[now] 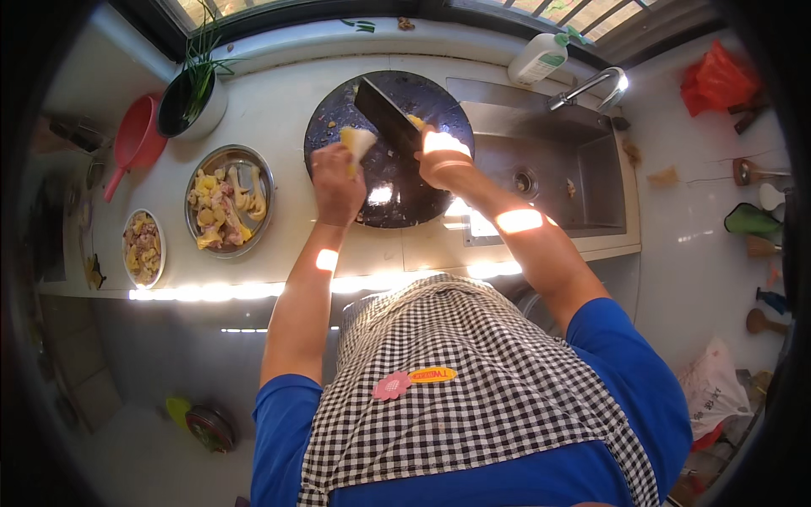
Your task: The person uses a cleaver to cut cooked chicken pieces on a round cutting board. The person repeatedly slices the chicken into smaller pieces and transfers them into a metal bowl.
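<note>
My right hand (pixel 443 158) grips a Chinese cleaver (pixel 386 115), its dark broad blade angled up and left over a round, dark chopping board (pixel 412 209). In my left hand (pixel 337 184) is a pale yellow piece of poultry (pixel 358 142), blurred, over the board's left part. A small yellow scrap (pixel 415 121) shows beside the blade, and bits of food are scattered on the board. To the left, a round steel plate (pixel 269 209) bears raw chicken pieces (pixel 218 206), feet among them. Farther left, a white bowl (pixel 163 253) holds chopped meat (pixel 143 247).
A steel sink (pixel 570 146) with a faucet (pixel 589 89) adjoins the board's right side. Behind it stands a soap pump bottle (pixel 538 60). At the back left are a pot (pixel 212 114) with green onions (pixel 199 82) and a red plastic ladle (pixel 136 136). Utensils hang at right.
</note>
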`<move>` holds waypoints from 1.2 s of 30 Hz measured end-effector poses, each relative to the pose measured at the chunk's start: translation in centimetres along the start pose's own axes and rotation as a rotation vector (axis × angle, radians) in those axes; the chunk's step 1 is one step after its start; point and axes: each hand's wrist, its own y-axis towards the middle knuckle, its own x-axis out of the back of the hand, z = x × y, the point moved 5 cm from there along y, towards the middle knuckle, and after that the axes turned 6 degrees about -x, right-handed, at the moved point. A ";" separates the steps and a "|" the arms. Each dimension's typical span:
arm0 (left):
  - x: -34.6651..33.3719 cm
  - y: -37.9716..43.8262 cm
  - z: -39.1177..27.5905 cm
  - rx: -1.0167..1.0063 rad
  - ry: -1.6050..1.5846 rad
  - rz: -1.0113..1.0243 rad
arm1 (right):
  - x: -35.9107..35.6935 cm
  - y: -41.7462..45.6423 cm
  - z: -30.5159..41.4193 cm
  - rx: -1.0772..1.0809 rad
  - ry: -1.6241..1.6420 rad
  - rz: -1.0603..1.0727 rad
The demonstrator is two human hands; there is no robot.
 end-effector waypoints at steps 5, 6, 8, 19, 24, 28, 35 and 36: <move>-2.2 -3.8 -2.2 -0.117 -0.085 0.333 | 0.5 -0.5 -1.9 -0.027 -0.030 -0.084; -1.7 -4.0 -2.3 -0.063 -0.136 0.242 | 0.7 -1.1 -1.9 0.061 0.016 -0.052; -0.8 -4.4 -2.5 0.046 -0.235 0.060 | 0.8 -3.0 -1.6 0.203 -0.013 -0.124; -2.4 -6.3 -4.4 -0.075 -0.038 0.103 | 3.4 -6.7 1.1 0.504 0.034 -0.308; -2.9 -6.4 -3.9 -0.074 -0.002 0.051 | 1.1 -5.7 0.1 0.466 -0.077 -0.224; -3.0 -6.4 -4.1 -0.071 0.016 0.085 | -0.4 -4.0 -1.0 0.453 -0.096 -0.181; -2.9 -6.4 -4.4 -0.003 0.016 0.083 | 7.7 -7.4 3.5 0.575 0.067 -0.478; -2.7 -6.5 -4.4 0.014 0.029 0.114 | 9.7 -8.5 4.3 0.629 0.196 -0.542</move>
